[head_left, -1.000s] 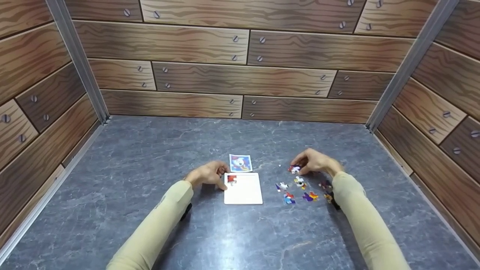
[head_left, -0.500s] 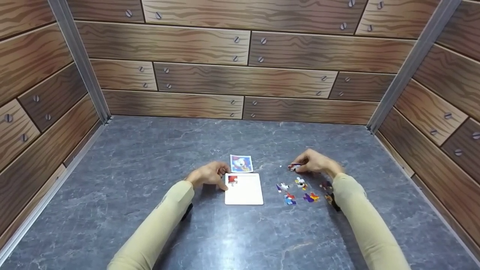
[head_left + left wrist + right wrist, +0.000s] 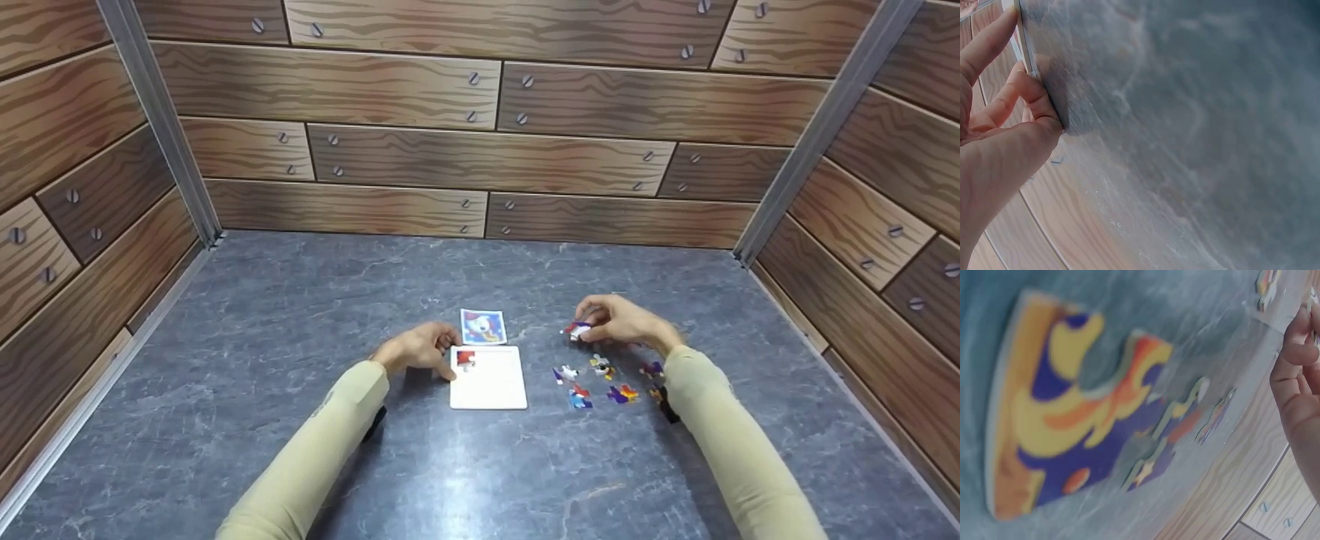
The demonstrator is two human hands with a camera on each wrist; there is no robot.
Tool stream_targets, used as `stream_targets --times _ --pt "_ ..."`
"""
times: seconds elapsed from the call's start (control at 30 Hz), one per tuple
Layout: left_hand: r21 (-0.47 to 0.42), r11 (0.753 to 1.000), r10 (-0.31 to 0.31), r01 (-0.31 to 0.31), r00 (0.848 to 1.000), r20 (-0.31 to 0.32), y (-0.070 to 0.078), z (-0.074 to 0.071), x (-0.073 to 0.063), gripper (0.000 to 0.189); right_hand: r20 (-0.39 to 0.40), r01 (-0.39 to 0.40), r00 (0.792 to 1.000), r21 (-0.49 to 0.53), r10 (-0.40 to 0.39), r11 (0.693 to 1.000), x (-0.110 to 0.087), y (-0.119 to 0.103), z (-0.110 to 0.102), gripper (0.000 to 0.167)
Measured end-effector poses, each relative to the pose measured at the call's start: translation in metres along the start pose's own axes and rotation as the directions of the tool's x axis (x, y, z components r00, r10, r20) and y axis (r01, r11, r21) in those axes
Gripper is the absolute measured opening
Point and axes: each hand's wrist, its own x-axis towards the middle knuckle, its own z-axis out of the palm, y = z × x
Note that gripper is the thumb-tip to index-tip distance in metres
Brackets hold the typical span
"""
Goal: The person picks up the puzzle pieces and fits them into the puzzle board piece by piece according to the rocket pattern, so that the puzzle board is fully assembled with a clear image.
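Observation:
A white puzzle board (image 3: 488, 386) lies flat on the grey table, one red-and-white jigsaw piece (image 3: 466, 358) set in its upper left corner. My left hand (image 3: 420, 348) holds the board at its left edge and top left corner, the thumb on the side. In the left wrist view a bent finger meets the board's thin edge (image 3: 1026, 53). To the right, my right hand (image 3: 619, 319) pinches a red, purple and white jigsaw piece (image 3: 577, 331) between thumb and fingers, just beyond the loose pieces. The right wrist view shows only part of this hand (image 3: 1303, 388) at its edge.
Several loose jigsaw pieces (image 3: 622, 394) lie right of the board, some partly behind the right wrist. A corner-shaped orange, yellow and purple piece (image 3: 1055, 422) is close to the right wrist camera. A dog picture card (image 3: 482, 328) lies behind the board. Wood-patterned walls (image 3: 345, 210) surround the table.
My right hand has picked up the jigsaw piece from the table, turned it and moved it slightly left. The left hand stays at the board.

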Motion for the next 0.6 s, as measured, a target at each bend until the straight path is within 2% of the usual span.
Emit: stream_targets --times 0.27,0.6 --pt "0.009 1.000 0.000 0.000 1.000 0.000 -0.001 0.000 -0.001 0.042 -0.006 0.020 1.000 0.065 -0.019 0.998 0.003 -0.012 0.016 0.031" --pt "-0.001 1.000 -0.003 0.003 1.000 -0.004 0.001 0.000 -0.002 0.042 0.015 0.102 0.994 0.107 -0.104 0.989 0.008 -0.022 0.028 0.029"
